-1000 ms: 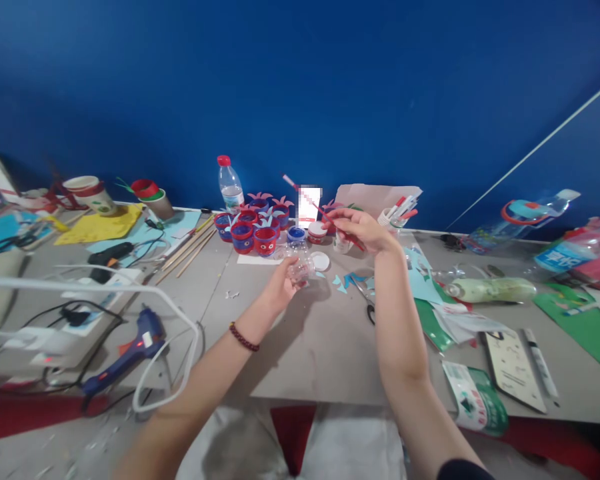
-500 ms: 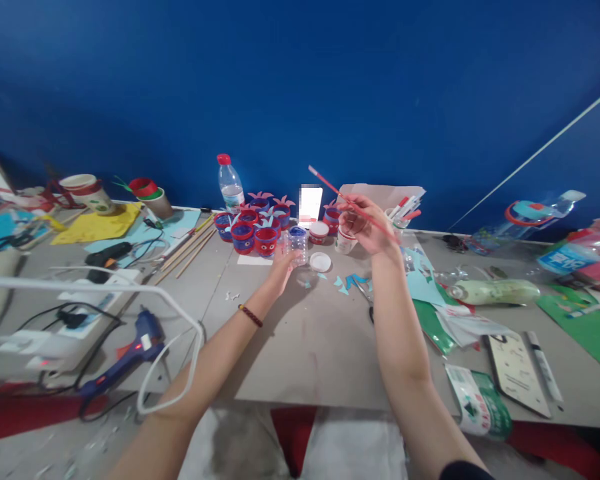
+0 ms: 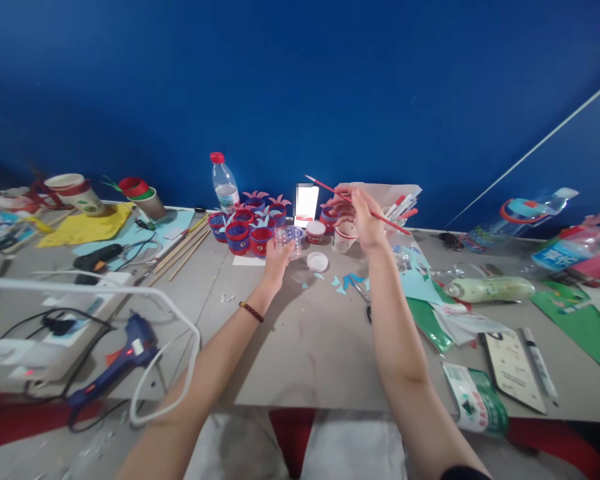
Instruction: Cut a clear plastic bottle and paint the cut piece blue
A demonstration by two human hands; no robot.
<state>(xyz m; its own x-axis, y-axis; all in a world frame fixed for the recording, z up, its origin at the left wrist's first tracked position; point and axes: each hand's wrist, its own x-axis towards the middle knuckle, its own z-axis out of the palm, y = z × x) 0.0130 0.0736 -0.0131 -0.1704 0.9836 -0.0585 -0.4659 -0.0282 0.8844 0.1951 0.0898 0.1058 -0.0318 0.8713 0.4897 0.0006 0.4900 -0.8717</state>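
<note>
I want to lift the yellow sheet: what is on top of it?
A paper cup stands on the yellow sheet, toward the back; what it covers is hidden.

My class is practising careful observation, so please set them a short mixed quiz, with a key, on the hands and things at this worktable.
1. True or false: the left hand is empty.
2. What does the right hand hold?
A) a glue gun
B) a long thin red tool
C) a pair of scissors
3. Fill in the colour: the upright bottle at the back has a ____ cap.

Key: 1. False, it holds a clear plastic container; 2. B; 3. red
</note>
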